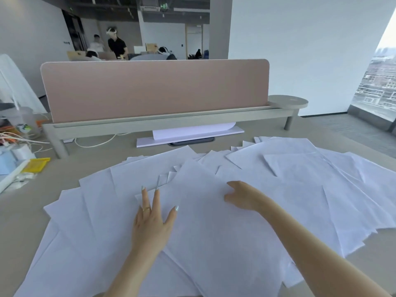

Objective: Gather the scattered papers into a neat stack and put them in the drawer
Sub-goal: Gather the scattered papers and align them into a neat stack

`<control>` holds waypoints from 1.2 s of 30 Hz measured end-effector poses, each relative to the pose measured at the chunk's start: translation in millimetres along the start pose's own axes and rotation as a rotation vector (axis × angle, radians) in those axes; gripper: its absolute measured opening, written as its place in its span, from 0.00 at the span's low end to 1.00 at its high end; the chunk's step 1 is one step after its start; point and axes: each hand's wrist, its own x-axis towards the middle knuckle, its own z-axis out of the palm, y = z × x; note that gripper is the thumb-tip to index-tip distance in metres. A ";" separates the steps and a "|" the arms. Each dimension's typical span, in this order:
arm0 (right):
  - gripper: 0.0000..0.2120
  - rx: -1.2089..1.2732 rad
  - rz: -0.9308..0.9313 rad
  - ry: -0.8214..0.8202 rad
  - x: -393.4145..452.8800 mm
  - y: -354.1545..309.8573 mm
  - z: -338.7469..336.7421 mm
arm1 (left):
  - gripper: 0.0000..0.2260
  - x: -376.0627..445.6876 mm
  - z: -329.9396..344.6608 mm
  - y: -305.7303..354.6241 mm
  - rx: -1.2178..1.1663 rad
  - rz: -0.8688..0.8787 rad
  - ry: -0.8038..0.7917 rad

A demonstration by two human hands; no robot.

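Note:
Many white papers (214, 232) lie fanned out and overlapping across the beige desk (25, 215), from the near left to the far right. My left hand (152, 219) lies flat on the sheets left of the middle, fingers spread, a ring on one finger. My right hand (242, 196) rests on the papers a little farther out, fingers curled loosely with the tips hidden from me. Neither hand has lifted a sheet. No drawer is in view.
A pink divider screen (154, 88) on a grey rail bounds the desk's far side, with a white stand (188, 133) below it. Cables, a yellow tray (38, 165) and clutter sit at the far left. People work at desks behind. A window is at the right.

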 end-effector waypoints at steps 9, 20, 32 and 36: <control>0.23 0.072 -0.018 -0.039 15.9 21.8 -48.3 | 0.33 4.7 0.6 -5.1 -0.041 0.034 0.142; 0.20 -0.252 0.142 0.118 32.5 82.0 -77.5 | 0.49 -36.1 28.1 66.9 0.172 0.304 -0.198; 0.10 0.011 0.098 0.302 5.9 82.6 -71.5 | 0.51 -22.2 26.6 48.0 0.184 0.136 -0.070; 0.04 0.553 0.147 0.480 -1.0 76.5 -62.0 | 0.48 -11.5 11.2 31.9 0.252 0.016 -0.091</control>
